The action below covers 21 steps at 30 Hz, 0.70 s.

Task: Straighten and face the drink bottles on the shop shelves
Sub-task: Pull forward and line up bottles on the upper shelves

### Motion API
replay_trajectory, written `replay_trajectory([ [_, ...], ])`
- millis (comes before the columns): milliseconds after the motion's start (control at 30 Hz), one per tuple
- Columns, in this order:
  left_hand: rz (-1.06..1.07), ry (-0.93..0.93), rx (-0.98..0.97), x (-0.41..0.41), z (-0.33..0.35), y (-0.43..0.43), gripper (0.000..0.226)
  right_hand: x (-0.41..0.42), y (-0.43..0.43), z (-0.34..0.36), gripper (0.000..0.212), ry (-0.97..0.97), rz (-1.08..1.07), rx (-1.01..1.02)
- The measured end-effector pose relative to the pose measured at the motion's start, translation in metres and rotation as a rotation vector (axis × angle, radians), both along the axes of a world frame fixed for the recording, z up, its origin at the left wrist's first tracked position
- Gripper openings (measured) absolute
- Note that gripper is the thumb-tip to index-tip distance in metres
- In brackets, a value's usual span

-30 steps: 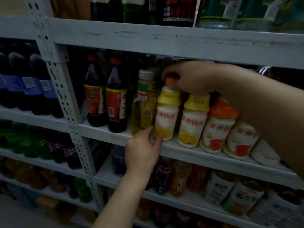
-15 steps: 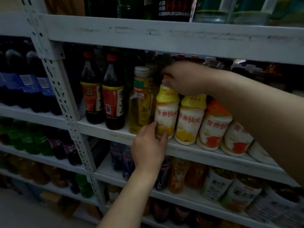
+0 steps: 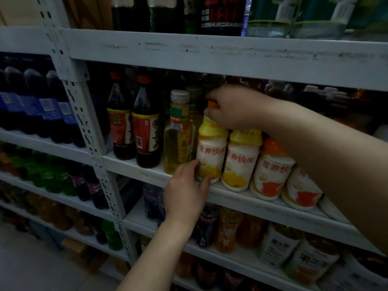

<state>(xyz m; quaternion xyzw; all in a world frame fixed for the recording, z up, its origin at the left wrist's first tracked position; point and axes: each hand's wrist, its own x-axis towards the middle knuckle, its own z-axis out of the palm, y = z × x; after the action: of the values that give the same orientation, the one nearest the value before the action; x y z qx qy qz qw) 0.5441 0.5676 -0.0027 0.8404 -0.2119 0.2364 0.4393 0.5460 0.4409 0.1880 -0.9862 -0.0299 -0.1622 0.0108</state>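
A row of squat white drink bottles with red lettering stands on the middle white shelf (image 3: 241,198). The leftmost one, a yellow-topped bottle (image 3: 212,152) with an orange cap, faces forward. My right hand (image 3: 237,108) grips its cap and neck from above. My left hand (image 3: 186,190) holds its base, thumb and fingers curled round the lower left side. Beside it stand a second yellow-topped bottle (image 3: 241,162) and two orange-topped ones (image 3: 273,173), the rightmost leaning right.
Left of the held bottle stand a clear yellow bottle (image 3: 178,135) and two dark bottles with red labels (image 3: 134,122). A perforated white upright (image 3: 88,127) divides the bays. Dark cola bottles (image 3: 42,110) fill the left bay. Juice bottles (image 3: 279,246) line the shelf below.
The view has shifted slightly. My left hand has closed round the bottle's base, and the bottle stands more upright with its label facing front. My right hand keeps hold of the cap.
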Motion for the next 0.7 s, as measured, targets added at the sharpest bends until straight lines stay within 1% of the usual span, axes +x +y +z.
replay_trajectory([
  [67, -0.037, 0.009, 0.013, 0.002, 0.001, 0.007, 0.046, -0.001, 0.004, -0.002, 0.04, -0.023, -0.023, -0.02],
  [133, -0.037, -0.026, -0.013, 0.007, 0.0, 0.019, 0.039, -0.001, 0.013, -0.006, 0.045, -0.095, -0.05, -0.111],
  [233, 0.046, -0.082, -0.102, 0.023, -0.001, 0.046, 0.032, 0.005, 0.035, -0.01, 0.05, -0.236, -0.07, -0.23],
  [300, 0.075, -0.049, -0.135, 0.04, -0.001, 0.064, 0.034, 0.014, 0.053, -0.011, 0.048, -0.278, -0.112, -0.185],
  [367, 0.039, 0.031, -0.1, 0.054, -0.001, 0.076, 0.046, 0.025, 0.067, -0.008, 0.041, -0.292, -0.153, -0.067],
  [400, 0.002, 0.051, -0.064, 0.059, -0.002, 0.078, 0.054, 0.031, 0.072, -0.005, 0.038, -0.274, -0.153, -0.004],
  [467, -0.072, 0.033, -0.007, 0.063, -0.004, 0.078, 0.063, 0.039, 0.078, 0.0, 0.036, -0.194, -0.141, 0.089],
  [567, -0.151, 0.004, 0.018, 0.066, -0.004, 0.077, 0.062, 0.043, 0.082, 0.004, 0.035, -0.092, -0.151, 0.19],
  [633, -0.198, 0.002, 0.041, 0.07, -0.005, 0.077, 0.061, 0.046, 0.083, 0.003, 0.034, -0.098, -0.193, 0.185],
  [700, -0.24, 0.012, 0.051, 0.071, -0.004, 0.077, 0.065, 0.049, 0.086, 0.001, 0.036, -0.119, -0.237, 0.119],
])
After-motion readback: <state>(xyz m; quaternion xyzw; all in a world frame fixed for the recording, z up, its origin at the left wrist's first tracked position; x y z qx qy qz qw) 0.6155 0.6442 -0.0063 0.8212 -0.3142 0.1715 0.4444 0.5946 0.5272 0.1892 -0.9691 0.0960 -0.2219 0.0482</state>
